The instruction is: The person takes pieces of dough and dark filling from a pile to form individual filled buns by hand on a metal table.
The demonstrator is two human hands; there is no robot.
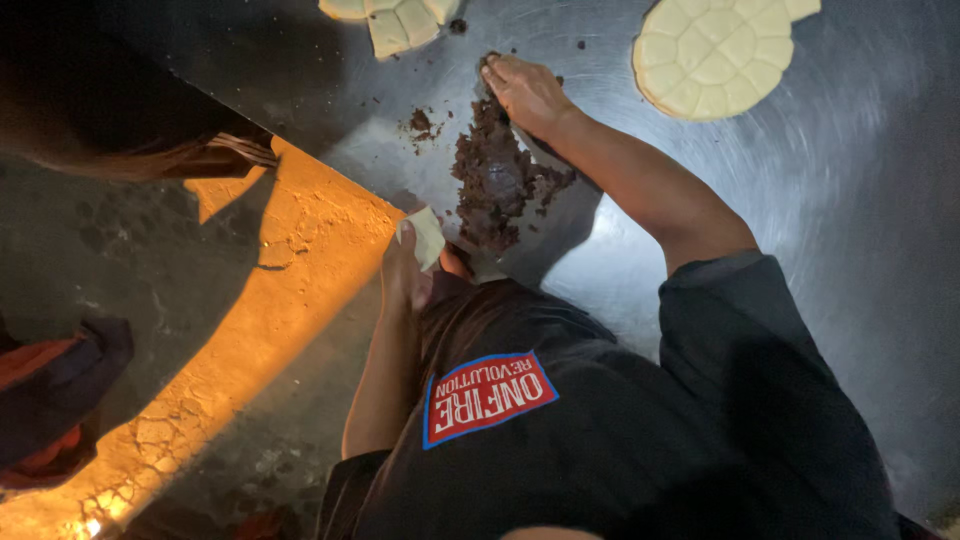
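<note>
Head view, looking down over the person's dark shirt onto a round steel surface (800, 200), shiny and lit from the left.

Right hand (527, 92): arm stretched forward across the metal, palm down, fingers together and resting on the far end of a heap of dark brown crumbly paste (497, 180). A flat metal blade (540, 150) shows under the heel of the hand and runs back along the heap's right edge. Whether the grip is clenched on that blade or merely lying over it, I cannot tell; the palm hides the contact.

Left hand (405, 275): at the near rim of the surface, fingers closed around a small pale piece of dough (427, 236), which sticks up above the fingertips. Grip grasping.

The paste lies between the two hands, a long mound running from the right hand back toward the near rim, close to the dough piece. A few loose crumbs (420, 123) sit just left of the mound.

Elsewhere on the surface: a round pale dough disc (712, 55) scored in a tile pattern, far right, well apart from the paste; a second scored dough piece (398, 20), cut off by the top edge.

Left of the surface: cracked ground (250, 330) glowing orange.
</note>
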